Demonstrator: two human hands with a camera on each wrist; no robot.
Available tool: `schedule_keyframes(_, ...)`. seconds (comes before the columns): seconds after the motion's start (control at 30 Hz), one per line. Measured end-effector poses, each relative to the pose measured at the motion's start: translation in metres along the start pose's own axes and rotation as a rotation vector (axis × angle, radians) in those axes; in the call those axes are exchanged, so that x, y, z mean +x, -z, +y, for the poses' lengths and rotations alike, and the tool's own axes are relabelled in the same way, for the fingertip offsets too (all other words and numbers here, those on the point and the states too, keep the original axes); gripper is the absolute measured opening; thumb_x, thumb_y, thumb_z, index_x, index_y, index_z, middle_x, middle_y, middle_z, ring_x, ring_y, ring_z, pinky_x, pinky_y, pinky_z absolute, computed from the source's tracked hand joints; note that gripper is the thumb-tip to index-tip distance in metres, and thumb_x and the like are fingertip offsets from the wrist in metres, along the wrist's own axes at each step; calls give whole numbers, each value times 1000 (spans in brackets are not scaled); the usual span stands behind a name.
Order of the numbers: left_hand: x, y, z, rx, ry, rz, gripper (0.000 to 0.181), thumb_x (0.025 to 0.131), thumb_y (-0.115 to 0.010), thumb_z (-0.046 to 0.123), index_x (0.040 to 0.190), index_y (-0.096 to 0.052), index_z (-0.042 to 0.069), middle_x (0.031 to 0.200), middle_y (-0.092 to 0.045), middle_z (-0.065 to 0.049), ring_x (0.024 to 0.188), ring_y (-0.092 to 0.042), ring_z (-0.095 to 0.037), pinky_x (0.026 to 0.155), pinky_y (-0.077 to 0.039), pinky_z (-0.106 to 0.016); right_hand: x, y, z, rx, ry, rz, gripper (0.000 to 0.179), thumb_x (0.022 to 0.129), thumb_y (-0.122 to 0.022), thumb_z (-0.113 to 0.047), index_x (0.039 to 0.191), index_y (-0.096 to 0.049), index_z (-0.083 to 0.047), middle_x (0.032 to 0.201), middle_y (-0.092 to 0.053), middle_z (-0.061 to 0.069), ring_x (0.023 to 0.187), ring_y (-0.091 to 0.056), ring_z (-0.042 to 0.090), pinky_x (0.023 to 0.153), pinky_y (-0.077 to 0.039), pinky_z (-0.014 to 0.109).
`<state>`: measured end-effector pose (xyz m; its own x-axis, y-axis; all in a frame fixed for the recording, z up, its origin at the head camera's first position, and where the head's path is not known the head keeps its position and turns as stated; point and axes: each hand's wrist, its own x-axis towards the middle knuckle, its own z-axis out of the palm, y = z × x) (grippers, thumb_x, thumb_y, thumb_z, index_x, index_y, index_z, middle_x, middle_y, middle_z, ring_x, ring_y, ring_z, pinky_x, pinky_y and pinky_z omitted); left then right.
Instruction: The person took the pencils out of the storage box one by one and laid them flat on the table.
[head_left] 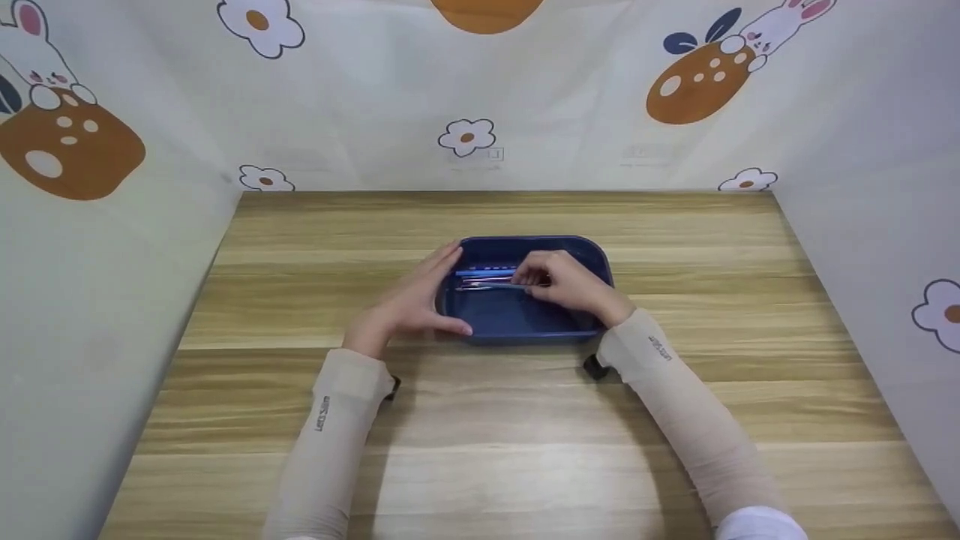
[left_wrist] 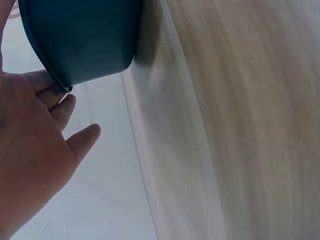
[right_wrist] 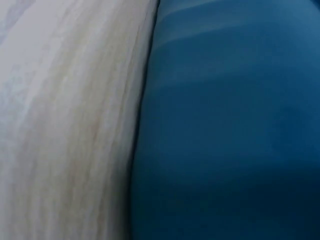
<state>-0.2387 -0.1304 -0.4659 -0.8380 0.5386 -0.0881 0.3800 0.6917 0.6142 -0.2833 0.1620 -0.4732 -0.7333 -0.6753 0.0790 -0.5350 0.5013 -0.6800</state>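
Note:
A dark blue plastic bin (head_left: 525, 335) sits on the table, and several slim pen-like sticks (head_left: 480, 274) lie side by side along its left half. My left hand (head_left: 412, 300) spans the bin's left end, thumb at the front rim and straight fingers at the back left corner. In the left wrist view, fingertips of the left hand (left_wrist: 37, 125) touch the bin's rim (left_wrist: 45, 65). Reaching over the right side, my right hand (head_left: 566, 281) has curled fingers inside the bin and pinches the right end of a light blue stick (head_left: 491, 286). The bin's outer wall (right_wrist: 225, 125) fills much of the right wrist view.
The wood-grain table (head_left: 510, 450) extends around the bin on all sides. Patterned curtain walls (head_left: 375, 112) with flowers and rabbits enclose it at the back, left and right. A small black device (head_left: 596, 367) is strapped at the right wrist.

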Motion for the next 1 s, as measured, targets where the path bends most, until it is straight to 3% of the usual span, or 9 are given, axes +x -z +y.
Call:
schedule_keyframes(0.2, 1, 0, 0, 28, -30, 22, 128, 67, -86, 57, 160, -14, 6, 170, -7, -6, 157, -6, -26, 129, -13, -45, -2, 4, -2, 6, 24, 17, 19, 89, -65, 2, 104, -73, -6, 101, -73, 8, 87, -67, 17, 79, -59, 31)
schedule_keyframes(0.73, 0, 1, 2, 36, 11, -6, 130, 66, -85, 62, 161, -11, 12, 170, -4, -1, 158, -4, -22, 129, -13, -43, -11, 14, -13, -49, 58, 35, 20, 87, -68, 2, 103, -74, -7, 100, -73, 8, 88, -68, 18, 80, -59, 34)
schedule_keyframes(1.0, 0, 1, 2, 53, 5, 2, 129, 67, -84, 61, 161, -12, 11, 170, -4, -1, 158, -5, -22, 129, -13, -43, -15, 22, -19, -64, 136, 67, 22, 84, -68, 7, 102, -73, -6, 99, -74, 8, 87, -69, 21, 78, -59, 36)
